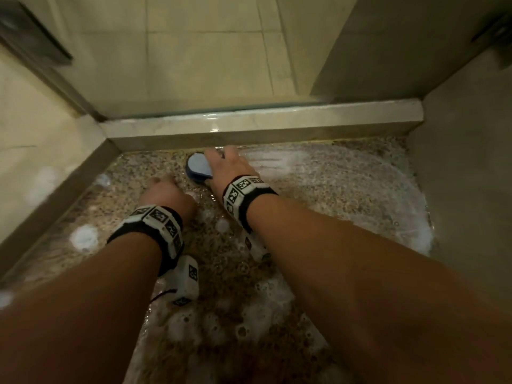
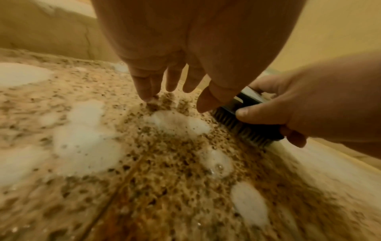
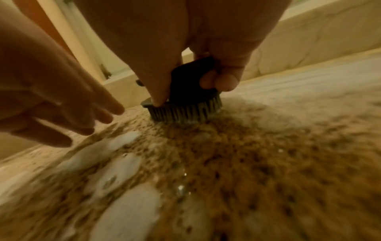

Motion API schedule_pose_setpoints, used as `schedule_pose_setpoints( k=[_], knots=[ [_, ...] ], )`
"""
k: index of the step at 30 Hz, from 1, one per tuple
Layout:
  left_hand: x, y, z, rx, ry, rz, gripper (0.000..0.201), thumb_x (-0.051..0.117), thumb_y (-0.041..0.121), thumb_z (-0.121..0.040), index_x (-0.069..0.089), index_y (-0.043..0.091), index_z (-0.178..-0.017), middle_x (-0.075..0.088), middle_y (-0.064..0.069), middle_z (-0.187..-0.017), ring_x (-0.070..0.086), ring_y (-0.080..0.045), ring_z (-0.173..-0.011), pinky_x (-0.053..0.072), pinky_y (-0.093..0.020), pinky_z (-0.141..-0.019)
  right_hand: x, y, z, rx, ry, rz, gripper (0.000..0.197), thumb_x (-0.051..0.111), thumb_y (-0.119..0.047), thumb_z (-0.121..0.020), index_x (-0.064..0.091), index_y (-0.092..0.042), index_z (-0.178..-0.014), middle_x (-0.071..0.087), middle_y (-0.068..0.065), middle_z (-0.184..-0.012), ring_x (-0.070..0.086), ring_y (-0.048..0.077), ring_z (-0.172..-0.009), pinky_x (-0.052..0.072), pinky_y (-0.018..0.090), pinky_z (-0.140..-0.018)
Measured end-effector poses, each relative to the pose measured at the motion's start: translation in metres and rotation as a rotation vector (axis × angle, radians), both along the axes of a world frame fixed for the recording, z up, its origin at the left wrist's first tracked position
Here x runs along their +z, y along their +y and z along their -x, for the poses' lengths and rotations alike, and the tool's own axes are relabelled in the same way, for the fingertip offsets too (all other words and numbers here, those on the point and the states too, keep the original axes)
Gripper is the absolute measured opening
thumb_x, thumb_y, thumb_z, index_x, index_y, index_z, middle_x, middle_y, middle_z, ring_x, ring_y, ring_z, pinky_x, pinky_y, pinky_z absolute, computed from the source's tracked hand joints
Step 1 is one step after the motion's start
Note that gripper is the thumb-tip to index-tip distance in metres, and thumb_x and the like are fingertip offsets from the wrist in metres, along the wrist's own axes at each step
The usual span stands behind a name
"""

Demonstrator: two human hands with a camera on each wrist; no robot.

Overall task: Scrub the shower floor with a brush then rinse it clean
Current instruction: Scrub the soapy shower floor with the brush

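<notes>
A blue scrub brush (image 1: 197, 167) with dark bristles (image 3: 185, 112) stands bristles-down on the speckled brown shower floor (image 1: 318, 195) near the far raised curb. My right hand (image 1: 230, 167) grips the brush (image 2: 245, 120) from above, thumb and fingers curled round its handle (image 3: 191, 78). My left hand (image 1: 163, 194) is just left of the brush with straight, spread fingers (image 2: 144, 88), one fingertip touching the wet floor (image 2: 185, 179). White soap foam (image 1: 346, 173) covers much of the floor.
A pale stone curb (image 1: 263, 120) runs across the far side, with tiled floor (image 1: 207, 51) beyond. Walls close in on the left (image 1: 36, 139) and right (image 1: 465, 148). Foam patches (image 1: 83, 236) lie near the left wall and close below my arms.
</notes>
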State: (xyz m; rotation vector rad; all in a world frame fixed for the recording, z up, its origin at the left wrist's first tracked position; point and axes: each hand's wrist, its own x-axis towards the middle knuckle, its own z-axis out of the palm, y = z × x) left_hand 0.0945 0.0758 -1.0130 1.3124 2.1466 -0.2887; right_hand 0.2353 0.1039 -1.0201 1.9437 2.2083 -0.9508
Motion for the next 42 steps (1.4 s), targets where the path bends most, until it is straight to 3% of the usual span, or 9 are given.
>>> schedule_pose_setpoints(
  k=[5,13,17,22,28,34,37,40,42],
  knots=[
    [-0.001,0.005,0.015,-0.007,-0.032,-0.010,0.063,0.066,0.039,-0.092,0.045,0.014,-0.146,0.031,-0.014,-0.159,0.045,-0.041,-0.136,0.044,-0.050,-0.110,0.008,0.005,-0.054,-0.293,-0.017,0.029,0.052,0.064,-0.034,-0.097,0.041,-0.023,-0.141,0.037,0.010,-0.133,0.057,0.030,-0.102,0.051,0.040,-0.087],
    [-0.008,0.002,0.010,-0.047,-0.031,0.007,0.073,0.063,0.045,-0.090,0.036,0.020,-0.153,0.022,-0.012,-0.164,0.033,-0.040,-0.145,0.034,-0.050,-0.117,0.001,-0.002,-0.114,-0.743,-0.161,0.098,0.063,0.057,-0.039,-0.100,0.030,-0.009,-0.149,0.032,0.018,-0.151,0.053,0.042,-0.123,0.048,0.046,-0.095],
    [-0.013,0.001,-0.013,-0.024,-0.016,-0.029,0.085,0.064,0.046,-0.088,0.019,0.027,-0.158,0.014,-0.011,-0.167,0.017,-0.044,-0.150,0.024,-0.061,-0.119,0.002,-0.033,-0.056,-0.419,-0.092,0.037,0.053,0.062,-0.034,-0.098,0.036,-0.014,-0.140,0.043,0.006,-0.131,0.055,0.027,-0.087,0.045,0.037,-0.074],
    [-0.012,0.006,-0.061,0.001,-0.007,-0.042,0.081,0.057,0.039,-0.094,0.013,0.021,-0.159,0.002,-0.014,-0.168,-0.001,-0.042,-0.153,0.009,-0.062,-0.122,-0.013,-0.088,-0.059,-0.142,-0.101,0.042,0.052,0.061,-0.032,-0.098,0.032,-0.015,-0.139,0.040,0.010,-0.132,0.061,0.035,-0.093,0.048,0.040,-0.070],
    [-0.010,0.005,-0.115,-0.128,-0.063,-0.001,0.075,0.054,0.040,-0.097,0.018,0.019,-0.159,0.007,-0.016,-0.166,0.003,-0.043,-0.152,0.011,-0.059,-0.122,-0.004,-0.146,-0.203,-0.801,-0.210,0.142,0.061,0.057,-0.044,-0.100,0.033,-0.013,-0.147,0.038,0.015,-0.147,0.056,0.040,-0.118,0.052,0.048,-0.096],
    [0.000,-0.011,-0.132,-0.208,-0.111,0.066,0.079,0.048,0.044,-0.101,0.004,0.024,-0.162,-0.007,-0.010,-0.169,-0.009,-0.038,-0.154,0.006,-0.058,-0.124,0.000,-0.164,-0.245,-1.345,-0.278,0.223,0.068,0.053,-0.042,-0.104,0.025,-0.003,-0.151,0.033,0.018,-0.153,0.045,0.039,-0.134,0.045,0.046,-0.097],
    [-0.004,-0.013,-0.117,-0.182,-0.086,0.032,0.074,0.049,0.045,-0.099,0.015,0.021,-0.160,0.000,-0.011,-0.169,-0.006,-0.039,-0.154,0.008,-0.060,-0.123,0.001,-0.136,-0.200,-1.251,-0.161,0.174,0.072,0.058,-0.040,-0.100,0.026,-0.005,-0.154,0.040,0.016,-0.151,0.047,0.037,-0.134,0.042,0.044,-0.105],
    [-0.004,-0.010,-0.107,-0.106,-0.074,0.012,0.069,0.049,0.046,-0.098,0.024,0.019,-0.156,0.007,-0.012,-0.167,-0.002,-0.041,-0.153,0.010,-0.062,-0.122,0.003,-0.112,-0.121,-0.845,0.001,0.123,0.046,0.064,-0.035,-0.094,0.044,-0.014,-0.130,0.053,0.003,-0.108,0.065,0.029,-0.095,0.050,0.032,-0.072],
    [0.002,-0.005,-0.110,-0.066,-0.073,0.019,0.069,0.048,0.047,-0.098,0.023,0.020,-0.157,0.005,-0.014,-0.167,-0.001,-0.040,-0.153,0.009,-0.061,-0.122,0.001,-0.114,-0.072,-0.468,0.000,0.148,0.034,0.057,-0.026,-0.100,0.042,-0.013,-0.127,0.048,0.008,-0.115,0.063,0.031,-0.086,0.048,0.033,-0.067]
  ],
)
